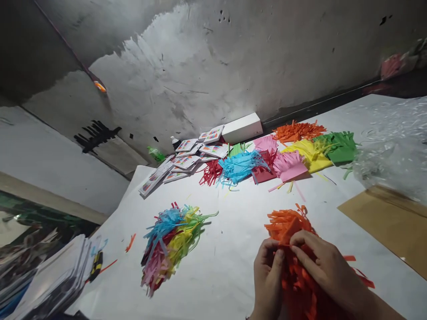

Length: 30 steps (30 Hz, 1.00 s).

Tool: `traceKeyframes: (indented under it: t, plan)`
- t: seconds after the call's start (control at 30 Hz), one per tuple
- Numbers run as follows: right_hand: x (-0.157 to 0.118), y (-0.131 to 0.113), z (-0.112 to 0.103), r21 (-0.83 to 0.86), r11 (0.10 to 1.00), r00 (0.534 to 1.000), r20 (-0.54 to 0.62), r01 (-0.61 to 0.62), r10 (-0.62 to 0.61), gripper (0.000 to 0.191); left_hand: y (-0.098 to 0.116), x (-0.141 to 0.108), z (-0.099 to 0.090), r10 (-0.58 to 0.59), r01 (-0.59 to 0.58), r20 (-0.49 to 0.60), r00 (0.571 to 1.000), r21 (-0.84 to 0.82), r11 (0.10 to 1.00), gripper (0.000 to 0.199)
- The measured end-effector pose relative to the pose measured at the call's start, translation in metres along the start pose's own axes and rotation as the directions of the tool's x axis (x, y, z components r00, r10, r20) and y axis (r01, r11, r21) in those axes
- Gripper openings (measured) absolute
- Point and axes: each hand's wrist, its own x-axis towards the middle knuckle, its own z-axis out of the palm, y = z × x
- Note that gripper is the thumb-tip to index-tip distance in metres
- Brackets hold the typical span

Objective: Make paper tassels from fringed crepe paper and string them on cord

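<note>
Orange fringed paper (287,224) lies at the lower right of the white-covered table, under and between both hands. My left hand (269,275) pinches its near part between thumb and fingers. Opposite it, my right hand (322,264) pinches the same paper, its fingertips close to the left ones. More orange strips hang down below the hands, partly hidden by them. To the left rests a multicolored bundle of fringed tassels (170,244) in blue, yellow, green, pink and dark red.
Along the back lie blue (238,166), pink, yellow (312,155), green and orange fringed papers, printed packets (187,162) and a white box (243,128). Brown paper (387,222) and clear plastic (393,164) are right. A yellow-black cutter (96,266) and stacked packets (60,275) are left.
</note>
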Motion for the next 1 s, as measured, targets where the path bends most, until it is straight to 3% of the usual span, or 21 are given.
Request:
traceKeyframes:
  t: [0.1,0.17,0.3,0.4,0.47,0.6,0.73,0.87,1.0]
  plan:
    - [-0.003,0.002,0.001,-0.207,0.951,0.964,-0.088,0.230,-0.253,0.022,-0.002,0.000,0.002,-0.013,0.013,-0.007,1.000,-0.014,1.000,0.024]
    - [-0.007,0.003,0.002,-0.314,0.899,0.935,-0.080,0.305,-0.345,0.026,-0.003,-0.001,0.005,-0.025,0.024,-0.018,1.000,-0.032,0.999,0.025]
    - [-0.014,0.004,0.004,-0.479,0.828,0.924,-0.084,0.290,-0.372,0.018,-0.004,-0.002,0.008,-0.044,0.043,-0.036,0.998,-0.028,0.999,0.029]
    - [-0.018,0.007,0.005,-0.469,0.830,0.927,-0.060,0.302,-0.371,0.016,-0.007,-0.004,0.008,-0.038,0.038,-0.053,0.998,0.000,0.999,0.032]
    - [-0.019,0.008,0.007,-0.368,0.892,0.948,-0.078,0.262,-0.310,0.023,-0.010,-0.005,0.007,-0.016,0.017,-0.047,0.999,0.014,1.000,0.031]
    - [-0.016,0.008,0.007,-0.069,0.997,0.997,-0.071,0.032,-0.037,0.024,-0.014,-0.006,0.005,0.041,-0.041,-0.009,0.999,0.063,0.997,0.031]
    - [-0.007,0.003,-0.001,0.049,0.991,0.992,0.013,-0.124,0.123,0.025,-0.010,-0.005,0.004,0.060,-0.062,0.026,0.998,0.095,0.994,0.031]
    - [0.001,0.000,-0.013,0.272,0.918,0.950,0.198,-0.289,0.241,0.025,-0.002,-0.001,0.002,0.076,-0.085,0.064,0.995,0.154,0.984,0.028]
    - [0.003,0.002,-0.021,0.334,0.886,0.942,0.202,-0.322,0.266,0.022,0.004,0.003,-0.006,0.102,-0.123,0.083,0.991,0.302,0.945,0.019]
